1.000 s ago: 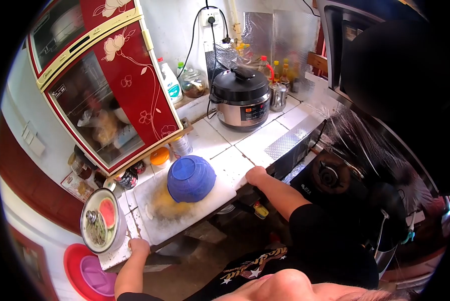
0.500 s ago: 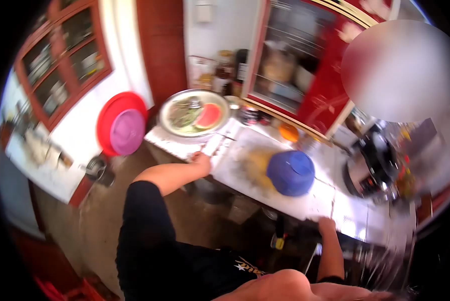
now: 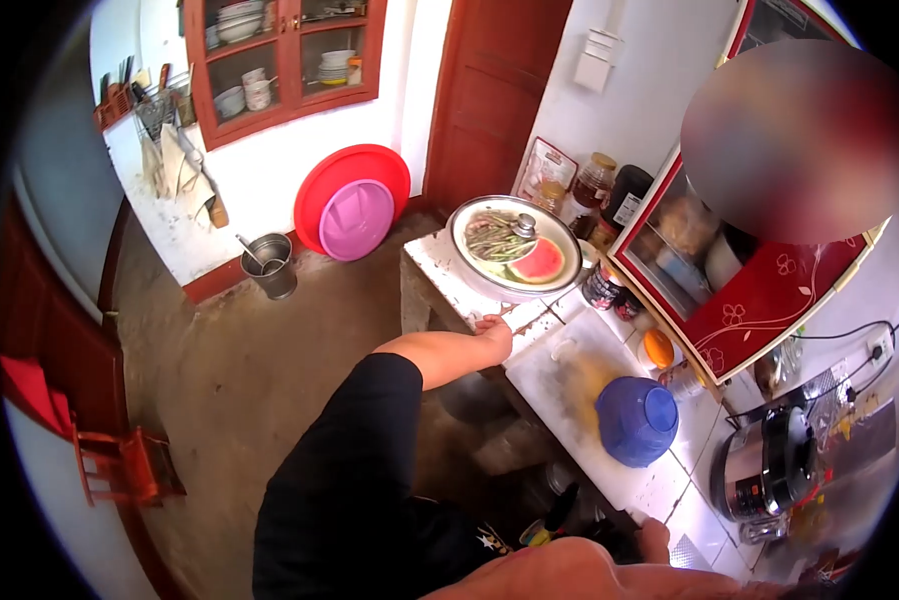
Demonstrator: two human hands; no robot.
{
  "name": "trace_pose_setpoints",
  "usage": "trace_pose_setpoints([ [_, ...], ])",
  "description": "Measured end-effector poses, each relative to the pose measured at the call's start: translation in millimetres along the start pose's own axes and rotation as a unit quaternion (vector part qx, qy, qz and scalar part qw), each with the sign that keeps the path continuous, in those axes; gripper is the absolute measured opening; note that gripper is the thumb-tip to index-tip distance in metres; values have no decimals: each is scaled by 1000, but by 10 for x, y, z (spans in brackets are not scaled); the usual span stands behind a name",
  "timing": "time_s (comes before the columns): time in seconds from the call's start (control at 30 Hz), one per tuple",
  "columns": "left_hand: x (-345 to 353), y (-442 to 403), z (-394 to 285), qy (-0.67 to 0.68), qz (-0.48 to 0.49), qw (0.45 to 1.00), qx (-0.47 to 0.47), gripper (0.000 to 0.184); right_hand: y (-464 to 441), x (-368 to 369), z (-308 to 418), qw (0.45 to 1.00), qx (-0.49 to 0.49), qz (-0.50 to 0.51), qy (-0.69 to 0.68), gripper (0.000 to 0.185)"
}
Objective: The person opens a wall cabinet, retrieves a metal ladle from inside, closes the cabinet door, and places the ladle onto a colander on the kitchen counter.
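My left hand (image 3: 492, 338) rests at the front edge of the tiled counter (image 3: 437, 262), its fingers curled. Whether it grips anything there is hidden. Beside it lies a white board (image 3: 539, 370) with a yellowish smear, and on that stands a blue upturned bowl (image 3: 637, 425). Lower right, my right hand (image 3: 652, 540) is at the same counter edge near the board's front corner; its fingers are mostly hidden. Beyond my left hand sits a round basin (image 3: 460, 268) under a glass lid (image 3: 524, 226), with green vegetables (image 3: 497, 240) and a watermelon half (image 3: 539, 262) showing through.
Jars (image 3: 596, 180) and a red cabinet (image 3: 769, 290) line the back wall. An electric cooker (image 3: 764, 470) stands on the right. Across the floor are a metal bucket (image 3: 272, 268), red and purple basins (image 3: 357, 222) and a small red chair (image 3: 134, 465).
My view has swung left, so the room appears shifted to the right and is sharper. Both hands are still at the counter edge; the bowl and basin keep their places.
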State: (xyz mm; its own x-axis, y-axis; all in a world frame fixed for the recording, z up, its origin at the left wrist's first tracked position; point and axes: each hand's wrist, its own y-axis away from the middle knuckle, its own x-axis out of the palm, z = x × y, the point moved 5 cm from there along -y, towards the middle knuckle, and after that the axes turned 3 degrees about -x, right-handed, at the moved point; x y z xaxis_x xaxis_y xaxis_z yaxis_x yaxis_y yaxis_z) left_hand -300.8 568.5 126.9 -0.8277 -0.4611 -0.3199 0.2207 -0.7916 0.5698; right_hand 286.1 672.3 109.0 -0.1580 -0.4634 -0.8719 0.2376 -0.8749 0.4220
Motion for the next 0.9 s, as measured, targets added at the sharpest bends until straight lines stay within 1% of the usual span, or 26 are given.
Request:
trace_pose_setpoints([
  [0.03,36,-102,-46,3,-25,1000,-5,18,260,-137,350,995,-39,3,97,30],
  [0.07,31,-152,-56,4,-52,999,-9,18,401,-219,544,979,-75,5,191,31],
  [0.13,-8,-76,-18,9,-47,999,-20,19,382,-220,517,975,-74,13,211,31],
  [0.2,-44,-31,-31,13,-44,999,-20,20,421,-229,536,976,-134,-55,163,24],
  [0.23,-62,-1,-1,19,-33,999,-26,20,277,-123,385,965,-118,-59,228,23],
  [0.27,-75,-2,1,26,-24,999,-29,21,275,-101,372,959,-122,-69,246,24],
  [0.33,-6,-110,-35,37,-12,998,-49,21,168,-4,248,949,-118,-57,287,24],
  [0.37,62,-175,-54,60,0,996,-66,20,96,53,179,951,-95,-36,291,24],
  [0.4,120,-269,-79,80,5,994,-78,19,110,78,174,944,-122,-47,303,24],
  [0.43,128,-286,-77,126,-6,989,-76,20,128,70,182,950,-111,-54,288,21],
  [0.47,44,-179,-30,174,-16,981,-89,22,80,123,134,940,-133,-53,309,21],
  [0.5,-90,22,43,162,-11,985,-58,22,135,54,222,945,-110,-46,305,20],
  [0.53,-77,-14,62,175,2,981,-80,22,116,62,201,949,-108,-63,290,18],
  [0.6,-125,32,86,149,1,984,-95,22,195,-8,286,960,-105,-78,248,17],
  [0.67,-113,14,77,122,12,988,-90,21,324,-118,424,963,-95,-70,241,18],
  [0.7,-121,39,78,114,23,991,-73,21,360,-152,459,965,-98,-67,235,21],
  [0.9,-201,80,82,98,39,992,-71,20,292,-113,411,969,-81,-53,227,22],
])
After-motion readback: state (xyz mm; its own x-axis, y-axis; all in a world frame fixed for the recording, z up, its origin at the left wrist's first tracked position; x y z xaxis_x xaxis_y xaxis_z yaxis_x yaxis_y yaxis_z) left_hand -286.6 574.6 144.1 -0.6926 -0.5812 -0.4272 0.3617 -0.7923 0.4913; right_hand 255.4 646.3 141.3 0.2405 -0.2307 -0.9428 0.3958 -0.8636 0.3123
